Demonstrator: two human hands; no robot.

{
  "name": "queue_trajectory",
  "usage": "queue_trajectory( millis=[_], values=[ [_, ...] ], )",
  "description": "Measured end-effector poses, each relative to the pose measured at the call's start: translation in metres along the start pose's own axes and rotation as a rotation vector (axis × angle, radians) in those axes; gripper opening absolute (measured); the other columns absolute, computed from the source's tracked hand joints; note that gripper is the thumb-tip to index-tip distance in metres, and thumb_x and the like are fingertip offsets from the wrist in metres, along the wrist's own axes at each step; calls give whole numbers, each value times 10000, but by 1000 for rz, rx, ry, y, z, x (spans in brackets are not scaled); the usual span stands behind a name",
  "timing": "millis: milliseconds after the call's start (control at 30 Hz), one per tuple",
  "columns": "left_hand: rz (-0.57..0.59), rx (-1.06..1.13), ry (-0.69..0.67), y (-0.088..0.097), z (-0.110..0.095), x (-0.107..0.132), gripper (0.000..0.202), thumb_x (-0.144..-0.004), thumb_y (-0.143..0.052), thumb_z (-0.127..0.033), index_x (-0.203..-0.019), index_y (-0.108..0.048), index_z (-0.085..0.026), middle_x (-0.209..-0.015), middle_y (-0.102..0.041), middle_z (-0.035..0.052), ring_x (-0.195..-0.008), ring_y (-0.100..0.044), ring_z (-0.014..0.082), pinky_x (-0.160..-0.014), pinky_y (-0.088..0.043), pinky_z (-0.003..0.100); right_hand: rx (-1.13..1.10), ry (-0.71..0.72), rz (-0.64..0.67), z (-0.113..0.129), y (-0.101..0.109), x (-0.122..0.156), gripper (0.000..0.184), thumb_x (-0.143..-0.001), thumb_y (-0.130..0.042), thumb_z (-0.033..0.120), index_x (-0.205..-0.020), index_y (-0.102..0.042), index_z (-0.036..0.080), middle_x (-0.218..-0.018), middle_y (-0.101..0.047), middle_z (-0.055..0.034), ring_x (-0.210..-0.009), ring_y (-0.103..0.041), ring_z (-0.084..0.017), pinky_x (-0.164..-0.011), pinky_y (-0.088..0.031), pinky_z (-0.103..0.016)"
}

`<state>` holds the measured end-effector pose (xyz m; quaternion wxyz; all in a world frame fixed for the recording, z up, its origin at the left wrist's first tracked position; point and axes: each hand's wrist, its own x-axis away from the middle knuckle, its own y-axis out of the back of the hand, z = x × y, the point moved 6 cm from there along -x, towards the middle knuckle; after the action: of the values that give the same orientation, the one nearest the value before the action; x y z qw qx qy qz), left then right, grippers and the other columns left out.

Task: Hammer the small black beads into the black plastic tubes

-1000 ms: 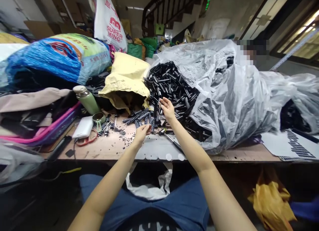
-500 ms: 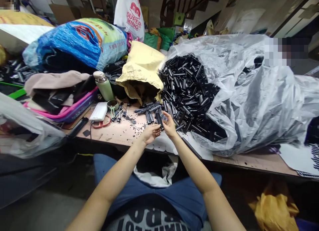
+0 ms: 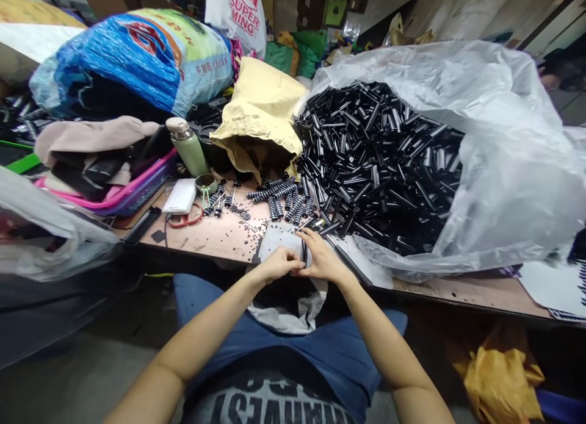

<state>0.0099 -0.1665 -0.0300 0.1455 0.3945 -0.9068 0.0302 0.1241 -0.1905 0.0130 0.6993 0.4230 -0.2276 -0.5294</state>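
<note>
My left hand (image 3: 278, 266) and my right hand (image 3: 323, 259) meet at the near edge of the wooden table (image 3: 215, 238), over my lap. Both are closed on a thin black tube (image 3: 304, 251) held upright between their fingertips. Just beyond them lies a heap of black tubes (image 3: 375, 161) spilling from a big clear plastic bag (image 3: 494, 168). A cluster of black-and-white striped pieces (image 3: 284, 198) lies on the table in front of a yellow paper sack (image 3: 260, 119).
A green flask (image 3: 185, 146), a white power bank (image 3: 179, 197), a small tin (image 3: 205, 183) and red scissors (image 3: 185, 219) sit at the left. A pink basket (image 3: 123, 192) with clothes and a blue woven sack (image 3: 137, 58) lie behind. A white bag (image 3: 284, 311) hangs under the table edge.
My right hand took a black tube from the heap and drew it back. Both hands came together at the table's near edge, and the view tilted down and left.
</note>
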Motion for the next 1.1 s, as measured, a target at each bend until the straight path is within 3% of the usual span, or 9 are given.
queue_trajectory(
  millis=[133, 233, 300, 400, 500, 600, 733, 967, 1100],
  values=[
    [-324, -185, -23, 65, -20, -36, 188, -838, -509, -253, -923, -630, -136, -945, -671, 118, -836, -632, 224, -743, -480, 326, 11, -43, -41, -8, -3, 5, 963, -571, -784, 573, -1371, -400, 200, -1386, -415, -176, -1307, -392, -332, -1077, -346, -513],
    [-574, -395, 44, 114, -32, -75, 326, -812, -539, -193, -1128, -553, -110, -1211, -576, 225, -1116, -560, 329, -928, -421, 433, 83, -129, -52, -18, -13, 12, 968, -555, -771, 625, -1337, -439, 161, -1363, -450, -197, -1279, -430, -347, -1070, -356, -517],
    [-640, -543, 119, 133, -35, -96, 416, -748, -597, -144, -1156, -537, -94, -1215, -566, 256, -1151, -539, 376, -956, -401, 469, 149, -217, -69, -27, -17, 18, 1000, -550, -762, 650, -1337, -443, 122, -1383, -432, -230, -1295, -414, -366, -1077, -347, -524],
    [-622, -586, 109, 140, -34, -108, 427, -737, -600, -119, -1160, -549, -138, -1141, -621, 195, -1115, -574, 333, -942, -430, 416, 204, -275, -49, -37, -22, 27, 1066, -564, -762, 642, -1394, -382, 92, -1440, -360, -263, -1343, -353, -383, -1090, -330, -527],
    [-542, -312, 10, 135, -28, -97, 393, -814, -515, -150, -1205, -533, -181, -939, -663, 94, -817, -652, 209, -745, -507, 312, 209, -278, -10, -40, -24, 33, 1033, -632, -733, 619, -1437, -329, 114, -1477, -302, -262, -1374, -303, -391, -1089, -323, -542],
    [-411, 214, -109, 121, -25, -74, 286, -893, -455, -257, -1149, -544, -170, -703, -589, 8, -492, -530, 107, -489, -445, 225, 182, -287, -32, -41, -24, 34, 1031, -648, -734, 589, -1454, -295, 119, -1468, -318, -251, -1368, -311, -390, -1100, -306, -547],
    [-211, 608, -136, 87, -29, -46, 255, -848, -604, -356, -973, -574, -135, -684, -566, -2, -475, -501, 65, -419, -385, 165, 68, -205, -171, -28, -17, 32, 1199, -611, -783, 533, -1503, -93, 126, -1483, -284, -234, -1397, -266, -356, -1133, -273, -537],
    [-141, 670, -86, 35, -29, -17, 513, -825, -625, -407, -1273, -519, -180, -544, -501, -69, -321, -367, 34, -314, -221, 133, -117, -70, -335, 14, 11, 24, 1216, -546, -808, 579, -1479, -141, 179, -1437, -303, -198, -1381, -279, -344, -1108, -328, -543],
    [-192, 720, -23, 15, -24, -11, 410, -797, -618, -391, -1114, -618, -131, -576, -545, -39, -373, -465, 57, -349, -347, 159, -225, 65, -312, 29, 15, 13, 1214, -537, -825, 545, -1471, -131, 202, -1465, -283, -170, -1401, -260, -324, -1132, -312, -496]
  ],
)
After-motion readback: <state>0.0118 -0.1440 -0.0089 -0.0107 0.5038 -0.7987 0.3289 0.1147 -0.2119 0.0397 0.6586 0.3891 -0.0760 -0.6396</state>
